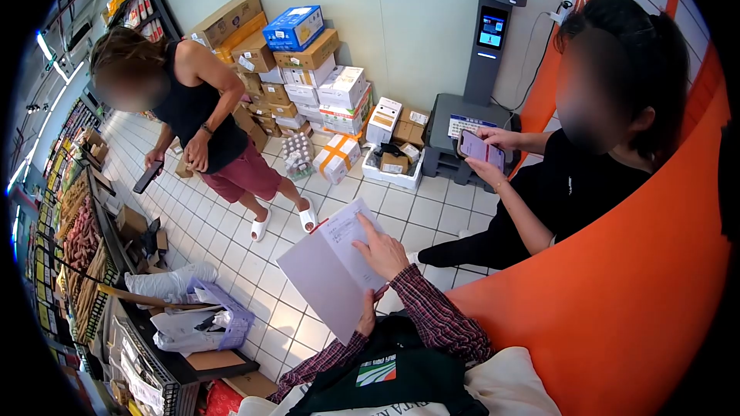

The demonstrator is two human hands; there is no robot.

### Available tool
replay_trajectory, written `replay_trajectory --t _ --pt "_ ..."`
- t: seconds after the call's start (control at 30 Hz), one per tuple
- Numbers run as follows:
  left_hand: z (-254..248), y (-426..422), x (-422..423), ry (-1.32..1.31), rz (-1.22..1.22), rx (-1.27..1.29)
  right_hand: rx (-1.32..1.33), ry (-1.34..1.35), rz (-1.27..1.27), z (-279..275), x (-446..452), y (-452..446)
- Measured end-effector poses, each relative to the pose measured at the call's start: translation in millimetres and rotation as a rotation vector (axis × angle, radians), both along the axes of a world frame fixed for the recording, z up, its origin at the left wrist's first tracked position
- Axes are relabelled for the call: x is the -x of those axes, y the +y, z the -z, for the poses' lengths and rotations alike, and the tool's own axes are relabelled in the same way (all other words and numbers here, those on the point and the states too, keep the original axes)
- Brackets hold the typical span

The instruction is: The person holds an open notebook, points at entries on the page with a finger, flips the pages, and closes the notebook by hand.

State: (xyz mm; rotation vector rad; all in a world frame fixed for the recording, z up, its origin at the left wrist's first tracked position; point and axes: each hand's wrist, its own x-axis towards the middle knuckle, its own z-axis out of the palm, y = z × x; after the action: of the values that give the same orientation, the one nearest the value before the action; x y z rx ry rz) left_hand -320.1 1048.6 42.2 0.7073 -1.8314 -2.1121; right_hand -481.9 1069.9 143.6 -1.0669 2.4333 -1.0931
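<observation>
An open booklet [320,270] with handwriting on its right-hand page [351,243] is held up in front of me, tilted. My left hand [368,316] grips its lower edge, thumb on the front; the other fingers are hidden behind it. My right hand [382,253] lies over the written page, index finger stretched toward the upper lines and thumb apart, seemingly holding nothing. Plaid sleeves cover both my forearms, above a dark green apron [385,370] with a printed logo.
Ahead, a person in a dark tank top [204,100] holds a phone [148,176]. At right, a person in black [593,177] holds another phone [482,150] beside an orange counter [609,300]. Stacked cartons [308,77], a scanner post [489,54] and produce shelves [81,239] surround the tiled floor.
</observation>
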Motion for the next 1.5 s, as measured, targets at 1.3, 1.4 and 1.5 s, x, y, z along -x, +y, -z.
replay_trajectory --t 1.3,1.4,1.5 --pt "13 -2 -3 0.048 -0.050 -0.012 0.301 0.038 0.411 68 16 30" --pt "8 0 -1 0.073 -0.059 -0.033 0.367 -0.555 0.304 93 21 33" --pt "-1 2 1 0.115 -0.090 -0.086 0.435 -0.803 0.285 95 9 27"
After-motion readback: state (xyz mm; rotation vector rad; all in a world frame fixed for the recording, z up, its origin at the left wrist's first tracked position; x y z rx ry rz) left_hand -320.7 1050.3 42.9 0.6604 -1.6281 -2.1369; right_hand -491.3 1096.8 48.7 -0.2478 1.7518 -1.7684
